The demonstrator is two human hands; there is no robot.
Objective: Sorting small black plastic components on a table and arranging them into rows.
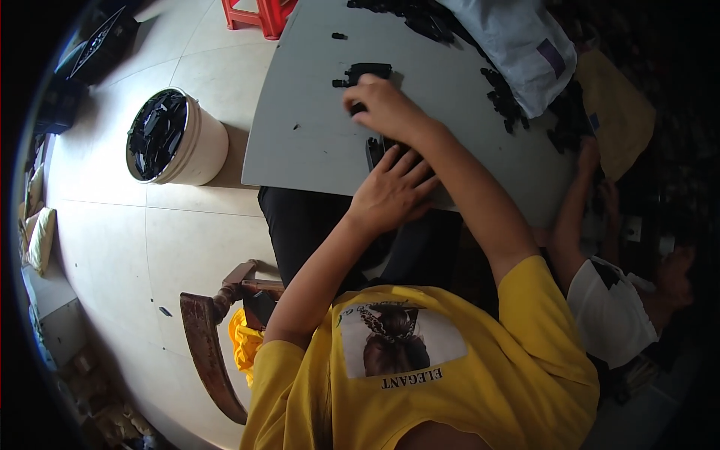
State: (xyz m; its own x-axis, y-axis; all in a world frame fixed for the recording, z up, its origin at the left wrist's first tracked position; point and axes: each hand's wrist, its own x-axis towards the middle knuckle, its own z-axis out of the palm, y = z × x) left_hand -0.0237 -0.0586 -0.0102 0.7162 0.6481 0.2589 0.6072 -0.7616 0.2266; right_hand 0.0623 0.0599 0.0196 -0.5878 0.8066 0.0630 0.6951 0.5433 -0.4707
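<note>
My left hand (396, 193) lies at the table's near edge with its fingers stretched and slightly spread. Its fingertips rest over a black plastic part (374, 152), which is mostly covered by the hand. Farther out on the table, my right hand (386, 109) is curled, its thumb and fingers closed round something small and dark that I cannot make out. Just beyond it, a black plastic piece (369, 73) lies on the tabletop, with a smaller black bit at its left end. My right forearm reaches across above the left hand's fingers.
Loose black parts (507, 97) line the far and right side of the grey table (300, 97), beside a white bag (517, 45). A white bucket (206, 142) full of black pieces stands on the floor at left. Another person's arm (570, 202) is at right, near a tan bag (619, 112).
</note>
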